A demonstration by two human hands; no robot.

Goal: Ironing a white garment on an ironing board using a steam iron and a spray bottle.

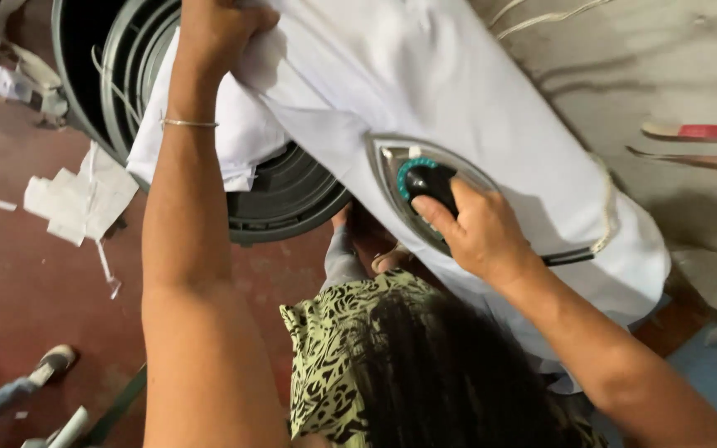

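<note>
Head view: a white cotton cloth (458, 91) is spread over the grey ironing surface (674, 75), its far edge clenched by the left hand (217, 29). A dark round plastic bin (292, 195) crowds the left edge. A steel-soled iron (425, 187) on the cloth is gripped by the right hand (479, 232).

Garment workshop, pressing station.
Evidence: white fabric (458, 91) under a flat iron (425, 187), cloth scraps (76, 199) on the red floor (18, 290), scissors (699, 145) on the table.

Dark red floor (18, 282) strewn with paper scraps (76, 199), perhaps cloth.
</note>
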